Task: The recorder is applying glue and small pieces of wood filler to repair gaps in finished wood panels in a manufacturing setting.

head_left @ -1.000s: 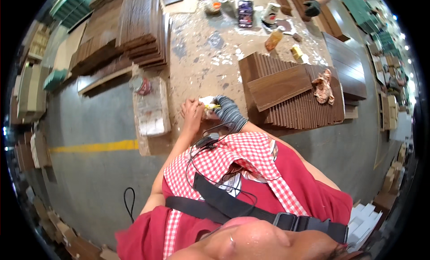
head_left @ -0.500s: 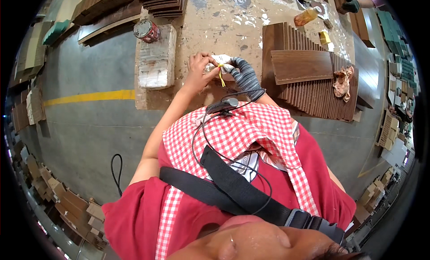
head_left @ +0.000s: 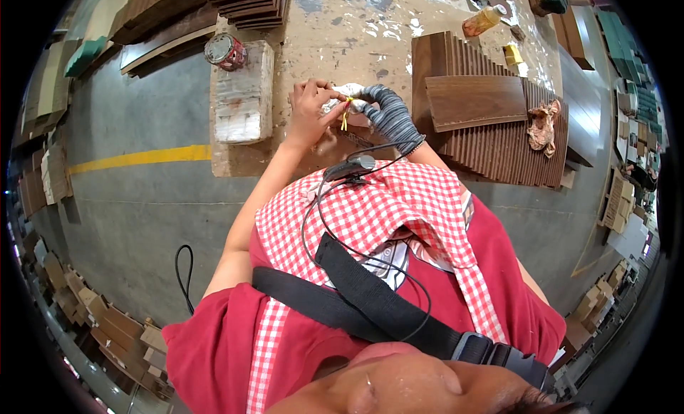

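My bare left hand is above the near part of the worktable, its thumb and fingertips closed at a thin yellow string. A small red bit shows beside the string, whose ends dangle. My right hand wears a grey striped knitted glove with whitish fingers. Its fingers bend toward the left fingertips and meet them at the yellow string. Whether the string is tied round a gloved finger or held between fingers, I cannot make out. A pale patch under the hands is too unclear to name.
A paint-spotted worktable carries a white-smeared block and a red can at left. Brown slats, a loose board, a crumpled rag and a bottle lie right. Another person's gloved hand is far right.
Both hands have shifted slightly left, still together at the yellow string. The hanging string ends have swung a little left. The table's things sit slightly further left in the picture.
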Available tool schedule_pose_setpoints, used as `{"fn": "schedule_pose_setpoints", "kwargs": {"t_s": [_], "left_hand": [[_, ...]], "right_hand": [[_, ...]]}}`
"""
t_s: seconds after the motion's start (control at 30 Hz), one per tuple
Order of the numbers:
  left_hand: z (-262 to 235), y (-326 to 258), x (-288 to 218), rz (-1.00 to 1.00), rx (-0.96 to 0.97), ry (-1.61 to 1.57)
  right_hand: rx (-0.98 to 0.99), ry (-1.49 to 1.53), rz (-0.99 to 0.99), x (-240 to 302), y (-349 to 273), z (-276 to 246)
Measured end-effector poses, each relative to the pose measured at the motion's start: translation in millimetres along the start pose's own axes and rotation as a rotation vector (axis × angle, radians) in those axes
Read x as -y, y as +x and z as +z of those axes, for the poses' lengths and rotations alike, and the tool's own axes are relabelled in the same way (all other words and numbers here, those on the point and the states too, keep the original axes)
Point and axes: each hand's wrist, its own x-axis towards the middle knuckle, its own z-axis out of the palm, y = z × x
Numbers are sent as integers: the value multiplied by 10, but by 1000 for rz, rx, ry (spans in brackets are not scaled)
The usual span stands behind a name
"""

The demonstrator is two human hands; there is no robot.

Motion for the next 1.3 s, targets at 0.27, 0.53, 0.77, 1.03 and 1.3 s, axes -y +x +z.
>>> {"fn": "schedule_pose_setpoints", "kwargs": {"t_s": [0.27, 0.53, 0.77, 1.03, 1.3], "left_hand": [[16, 44, -39, 45, 7, -18], [40, 90, -181, 46, 0, 45], [-18, 105, -271, -13, 78, 7], [-80, 146, -275, 10, 107, -14], [-24, 128, -282, 18, 99, -8]], "right_hand": [[62, -439, -185, 217, 47, -166], [49, -506, 39, 235, 0, -64], [134, -267, 128, 167, 49, -300], [123, -274, 147, 273, 24, -294], [175, -337, 135, 233, 51, -370]]}}
